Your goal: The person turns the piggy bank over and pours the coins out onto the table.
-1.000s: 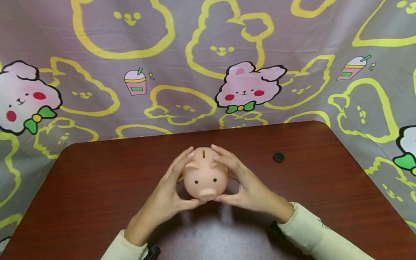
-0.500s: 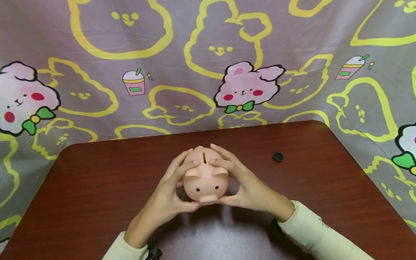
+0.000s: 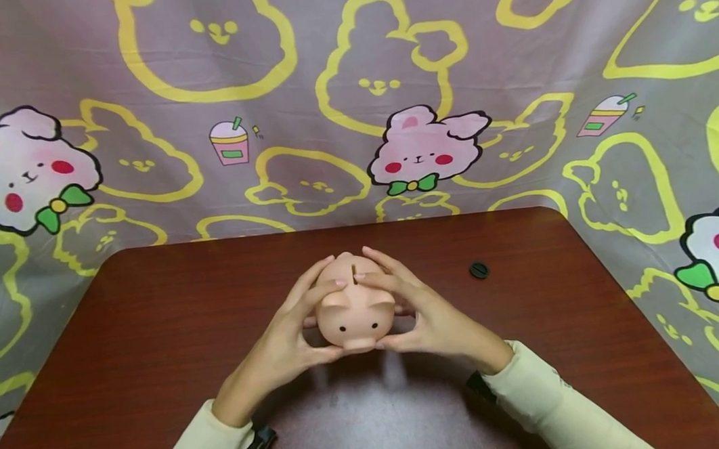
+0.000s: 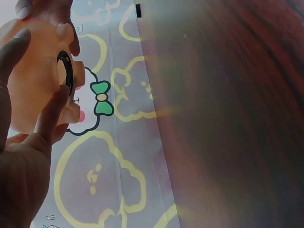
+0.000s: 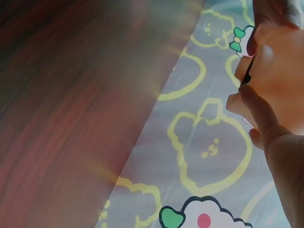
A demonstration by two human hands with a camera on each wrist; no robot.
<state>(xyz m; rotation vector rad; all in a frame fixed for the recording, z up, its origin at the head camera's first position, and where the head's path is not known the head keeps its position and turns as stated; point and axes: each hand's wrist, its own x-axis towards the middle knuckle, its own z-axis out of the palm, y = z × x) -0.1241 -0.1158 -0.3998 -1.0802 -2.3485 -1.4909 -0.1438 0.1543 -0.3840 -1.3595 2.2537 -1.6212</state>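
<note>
Fingers of the left hand (image 3: 287,331) clamped the piggy bank (image 3: 354,313) above the surface (image 3: 152,344); those of the right hand (image 3: 433,321) clamped its other side. Uneven loosening could have dropped it; a rightward sweep risked knocking the black slotted cap (image 3: 478,270).

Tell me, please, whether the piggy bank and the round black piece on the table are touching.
Apart: the head view shows table and the right grip between the piggy bank and the round black piece.
</note>
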